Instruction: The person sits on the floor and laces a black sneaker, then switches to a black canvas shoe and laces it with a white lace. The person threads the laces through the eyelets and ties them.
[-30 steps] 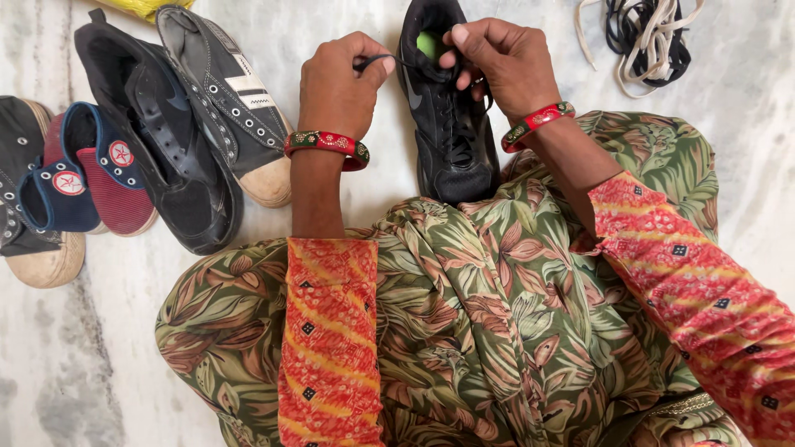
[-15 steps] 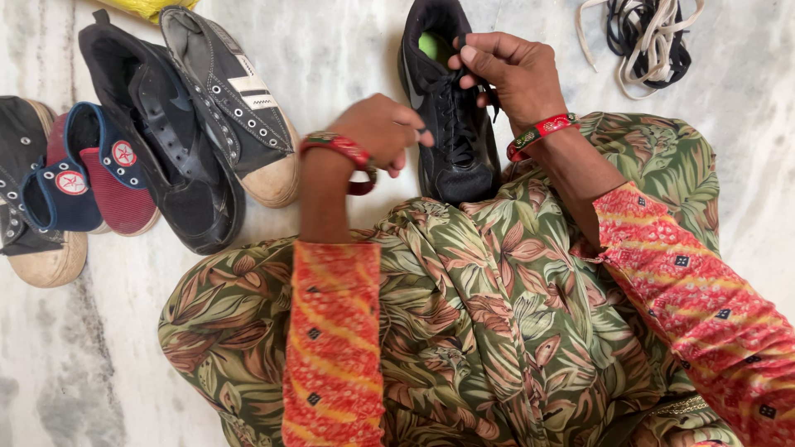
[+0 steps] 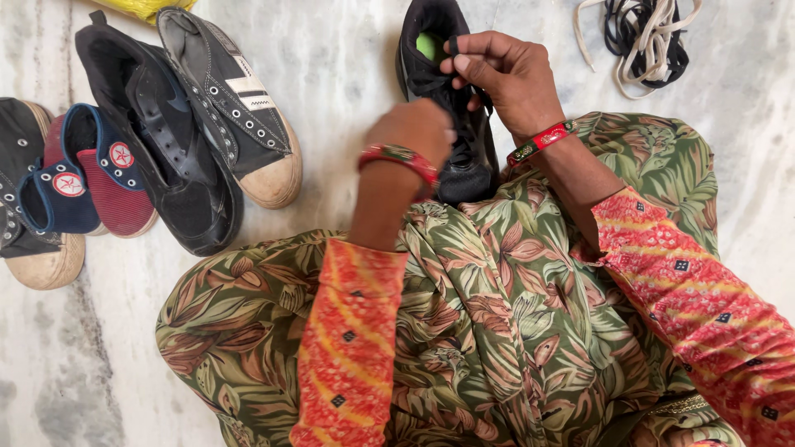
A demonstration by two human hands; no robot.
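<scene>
And the left hand (image 3: 414, 131) has swung in — a second ago it was out to the left of the black sneaker (image 3: 447, 99), drawing a black lace sideways; now it sits right over the sneaker's laced front, fingers curled down onto the lacing, back of the hand to the camera. Whether it pinches the lace underneath, I cannot tell. The right hand (image 3: 501, 79) has barely shifted: it stays up by the sneaker's collar, thumb and fingertips closed on a bit of black lace near the top eyelets. So the long sideways pull looks finished, and both hands are working close in on the lacing itself.

The sneaker lies toe toward the person, its toe tucked against the leaf-print fabric of the lap (image 3: 497, 314), a green insole showing in its opening.

Left of the sneaker, on the pale veined marble floor (image 3: 348, 50), a grey lace-less shoe (image 3: 236, 108) and a black shoe (image 3: 161, 141) lie side by side; farther left, a small red and blue shoe (image 3: 87, 178) rests against a dark canvas shoe (image 3: 25, 207). Right of the sneaker, well apart, a heap of loose black and cream laces (image 3: 646, 41). No walls or furniture in view, only floor
</scene>
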